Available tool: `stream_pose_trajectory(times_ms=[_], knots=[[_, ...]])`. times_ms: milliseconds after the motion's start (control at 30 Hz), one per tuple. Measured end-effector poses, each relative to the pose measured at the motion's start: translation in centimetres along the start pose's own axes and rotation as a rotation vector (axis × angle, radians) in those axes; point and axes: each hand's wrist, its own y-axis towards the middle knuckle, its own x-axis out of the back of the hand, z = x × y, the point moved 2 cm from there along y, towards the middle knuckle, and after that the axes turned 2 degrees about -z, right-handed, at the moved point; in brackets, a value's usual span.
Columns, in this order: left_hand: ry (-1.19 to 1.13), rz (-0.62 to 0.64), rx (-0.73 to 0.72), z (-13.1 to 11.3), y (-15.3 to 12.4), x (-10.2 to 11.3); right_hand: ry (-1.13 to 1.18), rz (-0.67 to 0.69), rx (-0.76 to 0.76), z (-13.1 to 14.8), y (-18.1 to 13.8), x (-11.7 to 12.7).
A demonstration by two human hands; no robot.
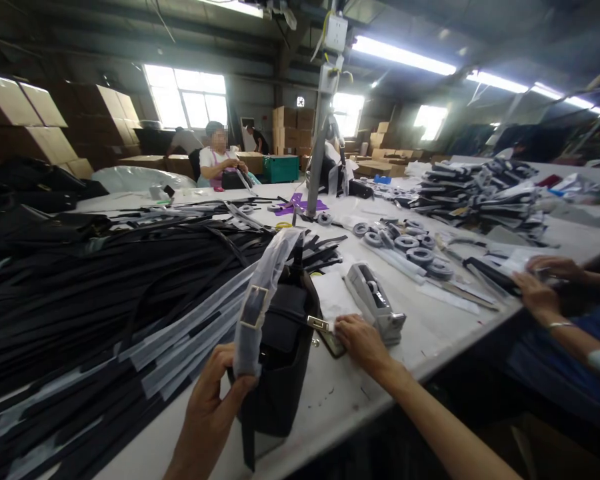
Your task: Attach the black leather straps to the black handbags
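A black handbag (286, 363) stands in front of me at the table's near edge. Its handle (270, 273) arches upward in white wrapping, with a gold rectangular buckle (254, 307) on it. My left hand (215, 393) pinches the wrapped handle low down, thumb against the bag's near side. My right hand (363, 343) lies at the bag's right, fingers bent together beside the gold clasp plate (319, 324) and the edge of some white paper (331, 293). What those fingertips hold, if anything, is hidden. A grey tape dispenser (373, 300) sits just beyond the right hand.
Black straps (80, 293), some white-wrapped, heap up on the left. Rolled straps (405, 243) lie right of a metal post (319, 147). Farther right is a strap pile (475, 193). A co-worker's hands (545, 283) work at the right; another person (220, 157) sits across the table.
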Motion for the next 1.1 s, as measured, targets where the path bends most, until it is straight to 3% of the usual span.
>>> stream_pose_trajectory(times_ms=[200, 333, 667, 900, 1000, 1100], knots=[[0.159, -0.196, -0.073, -0.4, 1.1, -2.1, -0.007, -0.055, -0.069, -0.5, 0.3, 0.0], [0.18, -0.17, -0.111, -0.3, 1.5, -2.6, -0.011, -0.068, -0.076, -0.8, 1.0, 0.2], [0.224, -0.11, -0.123, -0.9, 0.1, -0.6, -0.113, -0.031, -0.021, 0.1, 1.9, 0.3], [0.293, -0.241, -0.185, -2.6, -2.8, 0.7, -0.126, -0.089, -0.063, 1.0, 0.9, 1.9], [0.255, -0.182, -0.331, -4.6, -4.2, 0.3, -0.108, -0.066, -0.08, 1.1, 0.5, 2.3], [0.183, -0.015, -0.513, -6.5, -5.4, -1.0, -0.068, 0.042, -0.057, 1.5, -0.1, 3.1]])
